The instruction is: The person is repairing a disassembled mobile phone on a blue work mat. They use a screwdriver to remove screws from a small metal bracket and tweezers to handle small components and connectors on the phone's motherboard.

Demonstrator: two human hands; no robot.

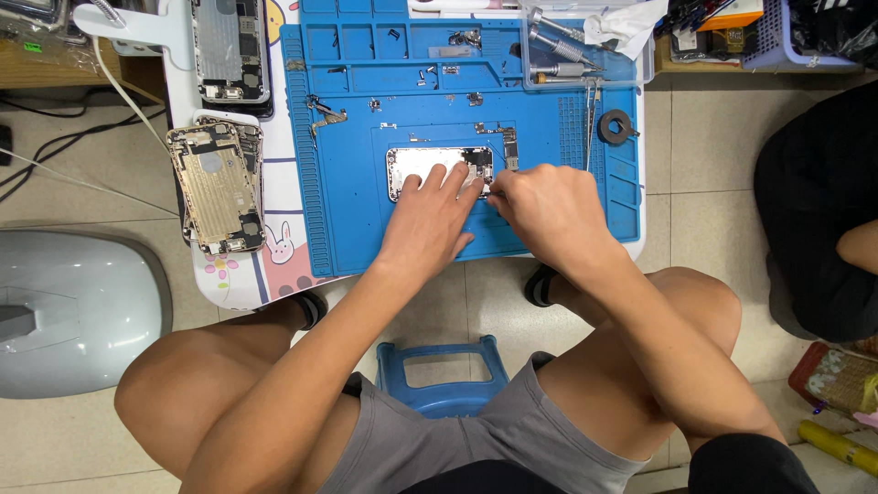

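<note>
An opened phone housing (422, 163) lies flat in the middle of a blue repair mat (347, 220). My left hand (430, 220) rests on its lower edge, fingers spread and pressing it down. My right hand (547, 210) is curled at the housing's right end, fingertips pinched close to its inner parts; whether it holds a small tool or part is hidden. Small screws and metal brackets (322, 114) lie scattered on the mat above the housing.
Two more stripped phone housings (218, 187) (230, 50) lie left of the mat on a small white table. A clear tray with screwdrivers (562, 46) and a tape roll (618, 126) sit at the mat's upper right. Another person in black (814, 220) sits at right. A blue stool (439, 375) is under me.
</note>
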